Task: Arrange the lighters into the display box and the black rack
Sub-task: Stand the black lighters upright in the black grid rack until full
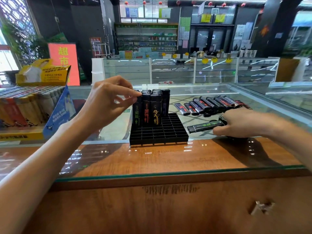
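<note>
While left hand (108, 100) pinches upright lighter (137, 114), right hand (239, 124) grips green-print lighter (205, 126), black rack (158, 132) front open.

The head camera is looking forward and slightly down across the counter (168, 159), sitting close above its near edge; the rack (158, 132) is lying near, centre frame, and the wide lens is taking in the shelves (146, 38) far behind.
</note>
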Tool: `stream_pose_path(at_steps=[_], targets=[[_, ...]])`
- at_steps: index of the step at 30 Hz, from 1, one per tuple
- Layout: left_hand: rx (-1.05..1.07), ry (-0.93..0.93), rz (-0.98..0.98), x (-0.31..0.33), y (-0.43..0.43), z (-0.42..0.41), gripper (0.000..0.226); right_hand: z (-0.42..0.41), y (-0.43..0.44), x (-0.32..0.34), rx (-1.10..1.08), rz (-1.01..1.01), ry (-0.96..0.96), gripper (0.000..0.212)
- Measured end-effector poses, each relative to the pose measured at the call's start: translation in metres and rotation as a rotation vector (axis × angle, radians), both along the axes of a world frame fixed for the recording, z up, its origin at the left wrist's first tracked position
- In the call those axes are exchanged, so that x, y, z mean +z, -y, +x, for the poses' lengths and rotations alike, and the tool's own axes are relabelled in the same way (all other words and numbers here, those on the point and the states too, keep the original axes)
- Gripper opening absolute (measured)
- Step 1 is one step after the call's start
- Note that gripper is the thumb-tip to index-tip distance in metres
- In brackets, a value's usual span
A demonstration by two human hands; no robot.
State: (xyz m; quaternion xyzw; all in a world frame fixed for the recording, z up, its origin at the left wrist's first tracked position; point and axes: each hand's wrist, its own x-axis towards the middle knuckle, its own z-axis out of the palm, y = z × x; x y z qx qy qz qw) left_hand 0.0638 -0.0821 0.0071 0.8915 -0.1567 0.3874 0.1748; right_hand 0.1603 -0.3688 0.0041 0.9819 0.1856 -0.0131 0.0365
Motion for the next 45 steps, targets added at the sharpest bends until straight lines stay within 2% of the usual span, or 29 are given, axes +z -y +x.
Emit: stream_pose_path(at_steps=[6,8,9,10,11,13,14,16,18,24,27,31,34,37,40,43,45], targets=[[0.004,0.005,0.032,0.0,-0.001,-0.001,0.024,0.004,0.012,-0.005,-0.023,-0.046,0.084,0.045],[0.005,0.002,0.047,0.0,-0.002,-0.001,0.025,0.007,0.018,-0.006,0.006,-0.017,0.13,0.039],[0.004,0.001,0.047,0.0,-0.002,-0.001,0.025,0.009,0.021,-0.006,0.029,0.078,0.144,0.034],[-0.001,0.0,0.037,0.0,-0.001,-0.001,0.025,0.011,0.025,-0.006,0.064,0.266,0.096,0.031],[-0.007,-0.002,0.018,0.0,-0.001,-0.001,0.025,0.011,0.028,-0.006,0.124,0.536,-0.028,0.029],[-0.015,-0.002,-0.015,0.001,-0.001,-0.001,0.025,0.008,0.029,-0.006,0.274,1.015,-0.399,0.025],[-0.014,-0.004,-0.022,0.001,-0.001,-0.001,0.026,0.005,0.029,-0.007,0.342,1.163,-0.58,0.027],[-0.01,-0.006,-0.019,0.001,-0.001,-0.001,0.026,0.001,0.024,-0.009,0.45,1.288,-0.782,0.033],[-0.008,-0.001,-0.013,0.001,-0.001,-0.002,0.026,-0.001,0.016,-0.009,0.541,1.303,-0.853,0.034],[-0.017,-0.009,-0.021,0.001,-0.002,-0.001,0.028,-0.005,-0.011,-0.01,0.692,1.277,-0.912,0.033],[-0.032,-0.019,-0.043,0.002,-0.002,0.0,0.031,-0.008,-0.021,-0.009,0.733,1.218,-0.821,0.023],[-0.025,-0.015,-0.055,0.002,-0.002,0.002,0.029,-0.012,-0.029,-0.007,0.731,1.135,-0.652,0.025],[-0.018,0.041,-0.054,0.003,0.002,0.0,0.026,-0.014,-0.033,-0.008,0.713,1.175,-0.585,0.027],[-0.053,0.126,-0.177,0.006,0.015,-0.005,0.024,-0.016,-0.036,-0.009,0.703,1.242,-0.542,0.03],[-0.224,-0.022,-0.377,0.014,0.038,-0.006,0.022,-0.018,-0.04,-0.008,0.683,1.267,-0.412,0.038],[-0.369,-0.222,-0.38,0.022,0.056,0.001,0.027,-0.018,-0.042,-0.008,0.695,1.279,-0.319,0.037],[-0.416,-0.268,-0.398,0.024,0.061,0.008,0.025,-0.017,-0.041,-0.009,0.704,1.26,-0.274,0.035]])
